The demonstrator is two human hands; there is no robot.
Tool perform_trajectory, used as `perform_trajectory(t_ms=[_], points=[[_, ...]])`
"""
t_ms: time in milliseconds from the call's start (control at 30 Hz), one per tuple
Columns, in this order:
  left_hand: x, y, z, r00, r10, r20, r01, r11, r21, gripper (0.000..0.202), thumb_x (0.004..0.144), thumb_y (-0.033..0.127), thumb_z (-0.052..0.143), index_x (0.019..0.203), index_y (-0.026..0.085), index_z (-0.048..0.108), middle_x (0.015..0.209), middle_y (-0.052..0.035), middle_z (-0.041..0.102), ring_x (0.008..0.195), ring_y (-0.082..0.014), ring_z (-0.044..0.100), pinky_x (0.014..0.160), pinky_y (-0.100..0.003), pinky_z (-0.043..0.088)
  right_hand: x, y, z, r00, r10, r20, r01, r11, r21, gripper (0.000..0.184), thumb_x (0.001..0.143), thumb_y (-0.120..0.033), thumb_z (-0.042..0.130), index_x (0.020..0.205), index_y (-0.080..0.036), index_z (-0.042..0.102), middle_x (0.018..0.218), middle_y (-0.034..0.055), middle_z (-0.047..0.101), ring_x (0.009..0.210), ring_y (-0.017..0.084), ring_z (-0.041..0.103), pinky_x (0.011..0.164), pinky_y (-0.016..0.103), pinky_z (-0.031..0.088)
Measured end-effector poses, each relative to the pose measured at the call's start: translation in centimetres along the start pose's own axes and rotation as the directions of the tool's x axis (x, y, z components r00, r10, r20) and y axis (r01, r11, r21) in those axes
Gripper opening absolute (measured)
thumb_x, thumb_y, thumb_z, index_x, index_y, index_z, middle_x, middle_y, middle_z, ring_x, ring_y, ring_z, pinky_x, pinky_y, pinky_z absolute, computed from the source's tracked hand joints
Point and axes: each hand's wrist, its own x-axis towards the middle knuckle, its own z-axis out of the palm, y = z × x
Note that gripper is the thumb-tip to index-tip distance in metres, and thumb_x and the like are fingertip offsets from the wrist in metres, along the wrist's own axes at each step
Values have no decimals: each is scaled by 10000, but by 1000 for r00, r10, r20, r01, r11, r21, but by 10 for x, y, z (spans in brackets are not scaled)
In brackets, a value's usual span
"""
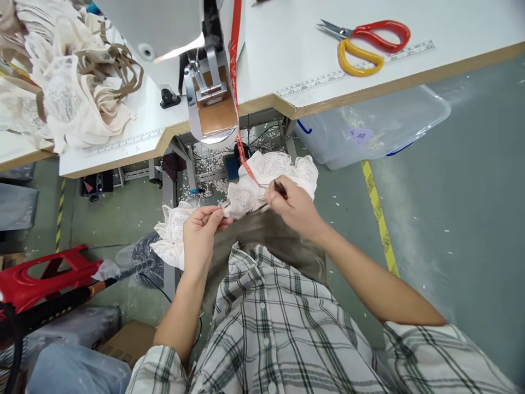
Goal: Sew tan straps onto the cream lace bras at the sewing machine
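Observation:
A cream lace bra (270, 169) lies across my lap, part of it bunched to the left. My left hand (205, 221) pinches the edge of the lace fabric between thumb and fingertips. Just to the right, my right hand (293, 205) is closed around a small dark tool (280, 189) whose kind is mostly hidden by the fingers. A red strap (234, 65) hangs down past the sewing machine (209, 93) and ends close to my right fingers. I cannot tell whether the strap is fixed to the tool.
Scissors (363, 46) with red and yellow handles lie on the white table (279, 33). More lace bras (69, 82) are heaped at the left. Below the table's edge stands a clear plastic bin (369, 131). A red plastic stool (49, 273) is on the floor at the left.

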Motion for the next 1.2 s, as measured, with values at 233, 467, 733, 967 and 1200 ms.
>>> perform_trajectory(t_ms=[233,467,733,967,1200], points=[[-4,0,-2,998,49,-45,-49,999,15,223,781,336,772,888,154,700,705,-10,718,666,-136,722,635,-213,567,13,24,-41,901,-162,-403,-44,889,-455,14,851,-229,437,847,-236,425,767,31,571,678,191,518,669,338,373],[-7,3,-2,1000,-3,-25,1,997,-75,239,768,340,785,898,162,691,712,-13,726,672,-142,729,618,-207,563,-7,-1,-18,991,113,-71,-125,976,-181,164,958,-386,453,1011,-231,447,759,-4,614,589,150,516,604,299,400],[-19,7,6,986,149,-76,-142,986,89,179,816,330,744,904,179,705,749,-16,742,665,-157,727,672,-262,590,-20,-33,38,992,-114,51,123,959,-255,68,923,-248,519,905,-199,563,809,19,624,698,141,554,642,259,422],[-24,-2,7,899,435,-47,-367,808,460,157,882,318,670,977,211,735,866,-31,760,754,-162,723,718,-267,579,-12,-29,45,979,-201,17,190,889,-416,88,901,-205,545,881,-178,627,804,27,653,726,145,583,672,261,413],[-21,-8,6,833,551,48,-448,621,643,140,879,268,656,972,227,753,885,-30,770,736,-158,708,714,-268,541,-2,-29,44,995,-57,82,88,886,-456,127,840,-197,552,713,-195,544,699,-3,600,633,134,495,587,268,301]])
